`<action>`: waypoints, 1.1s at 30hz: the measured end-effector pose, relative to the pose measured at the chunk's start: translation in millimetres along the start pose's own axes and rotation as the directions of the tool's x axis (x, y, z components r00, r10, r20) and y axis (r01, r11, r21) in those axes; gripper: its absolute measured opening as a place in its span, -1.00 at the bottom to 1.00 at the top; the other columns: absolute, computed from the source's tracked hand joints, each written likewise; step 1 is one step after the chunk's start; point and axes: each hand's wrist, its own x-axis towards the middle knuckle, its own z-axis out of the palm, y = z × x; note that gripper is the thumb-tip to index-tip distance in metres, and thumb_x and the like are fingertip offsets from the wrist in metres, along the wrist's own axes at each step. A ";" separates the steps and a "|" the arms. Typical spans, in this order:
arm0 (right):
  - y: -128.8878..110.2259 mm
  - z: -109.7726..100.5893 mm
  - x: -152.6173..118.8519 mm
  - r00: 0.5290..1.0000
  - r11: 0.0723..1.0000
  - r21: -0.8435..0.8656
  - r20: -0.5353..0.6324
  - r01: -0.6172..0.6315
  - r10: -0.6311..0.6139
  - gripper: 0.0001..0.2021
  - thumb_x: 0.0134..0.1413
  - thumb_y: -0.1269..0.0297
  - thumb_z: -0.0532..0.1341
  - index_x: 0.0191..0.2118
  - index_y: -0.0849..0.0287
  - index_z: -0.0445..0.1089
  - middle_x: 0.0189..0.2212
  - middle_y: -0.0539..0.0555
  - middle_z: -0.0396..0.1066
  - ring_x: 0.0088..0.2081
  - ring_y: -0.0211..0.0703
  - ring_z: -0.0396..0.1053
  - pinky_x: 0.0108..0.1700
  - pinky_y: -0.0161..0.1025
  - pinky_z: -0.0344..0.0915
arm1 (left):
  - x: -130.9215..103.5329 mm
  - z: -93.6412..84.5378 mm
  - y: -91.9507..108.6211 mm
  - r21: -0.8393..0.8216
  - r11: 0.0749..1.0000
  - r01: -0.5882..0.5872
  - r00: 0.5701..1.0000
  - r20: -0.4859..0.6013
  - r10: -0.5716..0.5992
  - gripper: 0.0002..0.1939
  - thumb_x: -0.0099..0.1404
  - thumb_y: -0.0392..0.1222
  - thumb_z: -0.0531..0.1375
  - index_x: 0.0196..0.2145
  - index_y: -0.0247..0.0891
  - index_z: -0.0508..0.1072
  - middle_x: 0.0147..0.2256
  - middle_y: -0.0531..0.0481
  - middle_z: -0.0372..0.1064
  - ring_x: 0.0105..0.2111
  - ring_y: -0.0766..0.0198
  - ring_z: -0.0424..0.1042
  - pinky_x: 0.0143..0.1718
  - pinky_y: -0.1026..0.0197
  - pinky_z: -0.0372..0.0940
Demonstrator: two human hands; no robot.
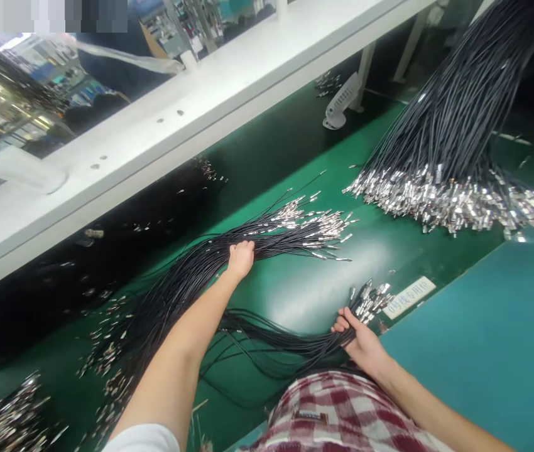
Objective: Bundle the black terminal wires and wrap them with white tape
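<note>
Green belt surface (pixel 295 295), wires laid across it in several heaps. The left hand (pixel 240 258) is stretched forward and laid on a bundle of black wires (pixel 191 276); the fingers are curled over the strands, gripping them just behind the metal terminals (pixel 314 226), which fan out to the right of the hand. The bundle runs back toward the lower left, its far ends spread loose over the belt.

The right hand (pixel 361 342) is held close to the body, clenched round a smaller bunch of wires (pixel 295 342). Its terminals (pixel 373 298) stick out just past the thumb, beside a white label (pixel 411 296) fixed at the belt edge. The strands trail leftward under the left forearm.

A large heap of wires (pixel 450 113) is seen at upper right, its silver terminals (pixel 455 201) massed on the belt, well apart from both hands. A white shelf (pixel 163 132) runs along the far side. A small white lamp-like fixture (pixel 342 100) sits beneath it. Checked cloth (pixel 337 408) is seen at the bottom edge
</note>
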 end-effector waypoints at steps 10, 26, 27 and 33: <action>6.4 -2.4 -6.7 0.999 0.999 0.036 0.037 0.026 -0.027 -0.69 -0.21 0.15 0.49 -0.41 0.14 0.40 -0.64 -0.12 0.16 -0.55 -0.29 0.17 -0.39 -0.25 0.32 | 34.1 -5.0 15.2 -0.012 0.999 -0.047 0.999 -0.010 0.047 -0.76 0.31 -0.45 -0.01 -0.27 -0.36 0.45 -0.16 -0.28 0.43 -0.14 0.03 0.43 -0.08 0.05 0.21; 6.3 -3.2 -7.7 0.998 0.999 0.018 0.051 0.030 -0.031 -0.66 -0.22 0.15 0.49 -0.32 0.15 0.44 -0.64 -0.13 0.14 -0.56 -0.33 0.15 -0.41 -0.31 0.31 | -17.9 -10.9 47.6 -0.440 0.857 -0.268 0.933 0.104 0.345 -0.77 0.36 -0.15 0.03 -0.29 -0.23 0.47 -0.31 -0.01 0.47 -0.28 0.22 0.43 -0.20 0.25 0.27; 4.9 -0.7 -9.3 0.998 0.999 0.019 0.060 0.033 -0.034 -0.63 -0.22 0.16 0.50 -0.26 0.16 0.46 -0.64 -0.14 0.13 -0.56 -0.33 0.14 -0.42 -0.33 0.30 | -31.8 -13.3 55.7 -0.517 0.811 -0.275 0.921 0.099 0.376 -0.72 0.38 -0.13 0.00 -0.30 -0.24 0.47 -0.32 0.00 0.47 -0.28 0.24 0.42 -0.20 0.26 0.27; -3.2 12.6 -22.0 0.978 0.989 -0.029 0.155 0.147 -0.140 -0.60 -0.21 0.13 0.49 -0.20 0.13 0.49 -0.53 -0.10 0.25 -0.53 -0.34 0.15 -0.43 -0.33 0.24 | -157.5 -7.1 95.2 -0.894 0.447 0.009 0.916 0.186 0.354 -0.55 0.34 0.13 0.04 -0.32 -0.29 0.52 -0.41 -0.02 0.45 -0.38 0.27 0.36 -0.32 0.26 0.24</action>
